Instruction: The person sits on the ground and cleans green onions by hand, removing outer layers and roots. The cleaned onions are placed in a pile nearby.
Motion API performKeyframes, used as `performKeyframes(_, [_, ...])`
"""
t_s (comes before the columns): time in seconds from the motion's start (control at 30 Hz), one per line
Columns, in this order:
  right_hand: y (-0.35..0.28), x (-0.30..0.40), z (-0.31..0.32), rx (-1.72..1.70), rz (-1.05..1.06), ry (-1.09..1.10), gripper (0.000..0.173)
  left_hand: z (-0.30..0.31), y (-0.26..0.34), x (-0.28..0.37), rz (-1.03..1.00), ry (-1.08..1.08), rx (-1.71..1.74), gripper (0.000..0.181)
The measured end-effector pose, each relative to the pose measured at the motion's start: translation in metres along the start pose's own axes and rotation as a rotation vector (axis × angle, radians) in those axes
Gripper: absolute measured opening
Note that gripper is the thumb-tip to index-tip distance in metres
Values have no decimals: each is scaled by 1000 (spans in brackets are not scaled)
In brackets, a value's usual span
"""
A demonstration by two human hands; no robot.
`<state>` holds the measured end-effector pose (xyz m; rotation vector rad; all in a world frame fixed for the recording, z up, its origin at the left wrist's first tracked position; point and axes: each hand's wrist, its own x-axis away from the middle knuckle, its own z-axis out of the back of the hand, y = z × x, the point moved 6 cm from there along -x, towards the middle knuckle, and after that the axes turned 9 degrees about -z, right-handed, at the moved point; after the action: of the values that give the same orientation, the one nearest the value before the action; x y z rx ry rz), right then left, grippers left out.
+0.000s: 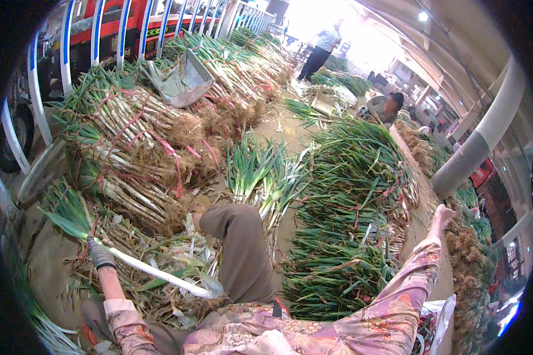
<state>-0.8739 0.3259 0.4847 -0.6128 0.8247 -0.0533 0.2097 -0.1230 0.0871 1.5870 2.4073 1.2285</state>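
Observation:
My left hand, in a grey glove, is closed around a long Welsh onion where its leaves meet the stalk. The white stalk slants down to the right, its root end close to my brown trouser knee. Beneath the stalk lies a heap of peeled dry leaves and husks. My right arm stretches far out to the right in a floral sleeve. At its end my right hand is bare and small in view, above the floor beside a pile of green onions; its fingers are not clear.
Tied bundles of onions are stacked at left, with a metal scoop-like container on top. Loose onions lie ahead. A round pillar stands at right. One person is low beyond the pile; another stands farther back.

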Motion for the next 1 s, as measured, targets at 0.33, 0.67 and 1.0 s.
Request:
performKeyframes(0.33, [-18, 116, -92, -201, -14, -336, 25, -5, 30, 12, -31, -38, -103, 38])
performKeyframes(0.67, [-102, 99, -41, -638, -49, -378, 22, 5, 14, -4, -47, -45, -126, 41])
performKeyframes(1.0, [-361, 608, 179, -940, 857, -1723, 38, 7, 42, 3, -34, -143, -98, 35])
